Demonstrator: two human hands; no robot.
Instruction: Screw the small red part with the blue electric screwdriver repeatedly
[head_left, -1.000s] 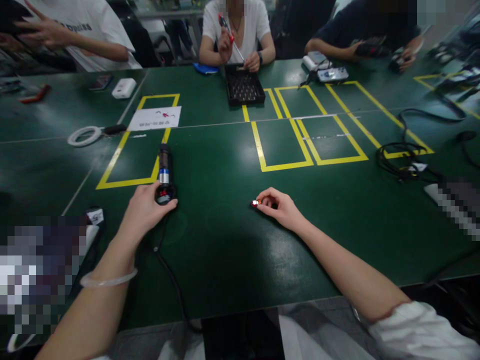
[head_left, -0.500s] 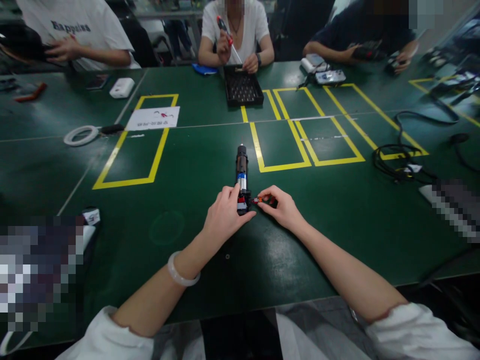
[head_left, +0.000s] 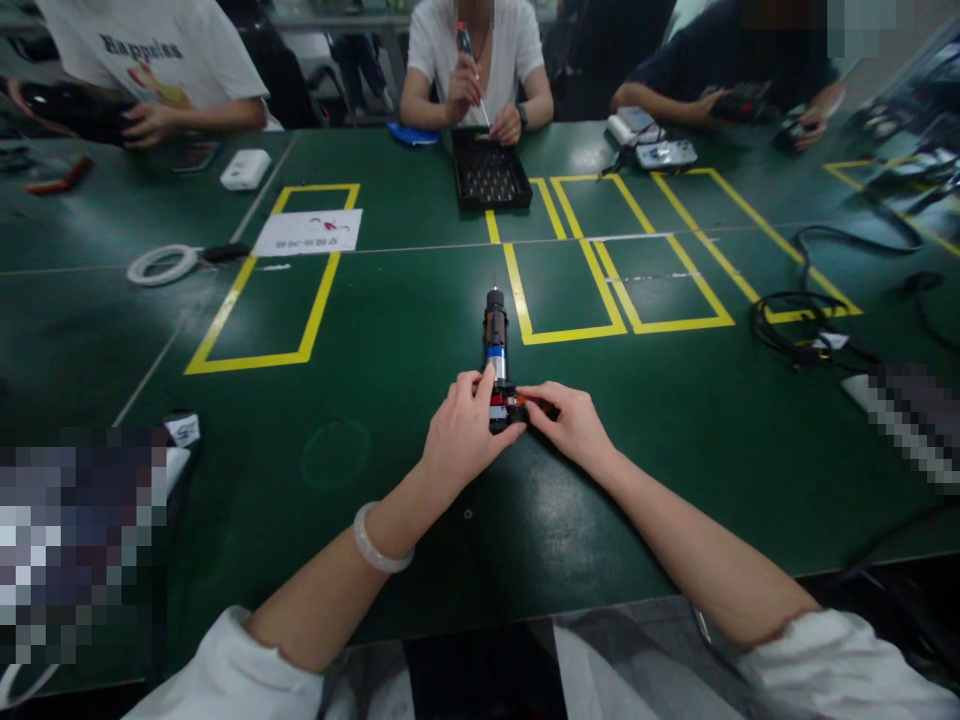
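Observation:
An electric screwdriver [head_left: 496,325] lies on the green table, its thin tip pointing away from me. Its dark nose, silver body with a blue band, and red and black inner parts show uncovered. From the left, my left hand [head_left: 463,425] is closed round its near end, thumb across the bottom and fingers over the side. At the right side of that end, my right hand [head_left: 570,420] pinches a small orange-red piece [head_left: 520,400] against the tool. Whether this piece is a connector or wires is too small to tell. A tiny ring [head_left: 468,514] lies nearer to me.
Across the table a person works a screwdriver [head_left: 466,50] over a black tray [head_left: 491,200] of small parts. Two other people hold dark objects. A white tape roll [head_left: 163,265] and a paper sheet [head_left: 309,232] lie left, coiled black cable [head_left: 795,335] right. Yellow tape [head_left: 574,333] marks the table.
My right hand has brought the orange-red piece from a small gap in against the tool's side. Tool and hands appear slightly farther right. The person opposite has raised the screwdriver more upright.

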